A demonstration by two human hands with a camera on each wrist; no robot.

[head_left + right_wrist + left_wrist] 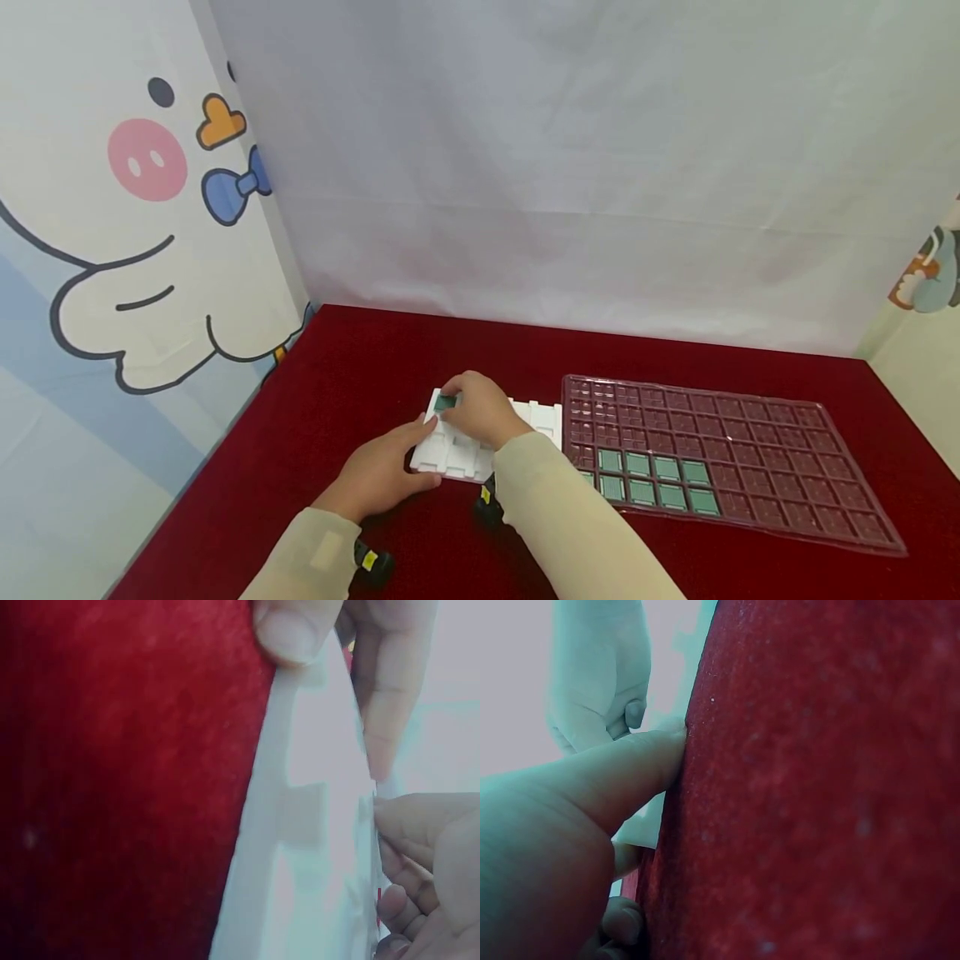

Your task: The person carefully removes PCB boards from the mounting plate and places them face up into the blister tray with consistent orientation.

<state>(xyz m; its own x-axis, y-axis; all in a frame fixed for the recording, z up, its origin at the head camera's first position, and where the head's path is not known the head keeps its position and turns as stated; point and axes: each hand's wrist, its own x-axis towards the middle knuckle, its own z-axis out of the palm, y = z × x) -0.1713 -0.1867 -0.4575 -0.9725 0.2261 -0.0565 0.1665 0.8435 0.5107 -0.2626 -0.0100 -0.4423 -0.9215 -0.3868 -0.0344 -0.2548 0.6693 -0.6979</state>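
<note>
A white compartment tray point(459, 454) lies on the red cloth. My left hand point(382, 471) holds its near left corner, thumb at the near edge and forefinger along the left side. In the left wrist view the left thumb point(641, 769) presses against the tray's edge. Over the tray's far left part, my right hand point(483, 410) pinches a small green square piece point(445, 403) at the corner compartment. The right wrist view shows the right thumb point(292, 634) over the white tray's point(307, 810) edge; the green piece is hidden there.
Right of the white tray lies a large clear plastic tray point(787, 467) with many compartments. Several green square pieces point(667, 469) sit in its near left rows. Red cloth point(360, 350) covers the table. A pale curtain point(562, 167) hangs behind, with a cartoon-printed sheet point(150, 250) at left.
</note>
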